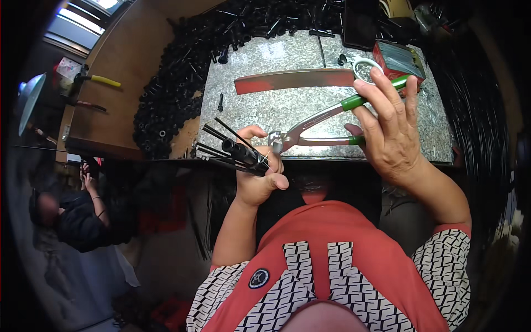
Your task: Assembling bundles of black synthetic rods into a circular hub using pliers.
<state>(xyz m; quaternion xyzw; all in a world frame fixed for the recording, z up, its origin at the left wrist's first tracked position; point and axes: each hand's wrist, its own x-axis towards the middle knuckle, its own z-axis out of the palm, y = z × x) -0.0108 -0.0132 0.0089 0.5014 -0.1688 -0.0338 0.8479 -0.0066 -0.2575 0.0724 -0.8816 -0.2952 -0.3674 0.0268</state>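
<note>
My left hand (254, 185) grips a short black tubular part (241, 153) with several thin black rods sticking out around it toward the upper left. My right hand (394, 130) holds a pair of end-cutting pincers (319, 115) by the green-sleeved handles. Those handles are spread apart, with the fingers extended along the upper one and the thumb by the lower. The pincers' head touches or nearly touches the bundle beside my left fingers; whether the jaws hold a rod or wire cannot be made out.
A speckled stone slab (265, 52) carries a long red-and-grey bar (293, 81), a white ring (367, 68) and a red box (395, 60) of thin strips. Black parts (166, 94) heap along its left and far sides. A yellow-handled tool (105, 81) and another person (83, 218) are at left.
</note>
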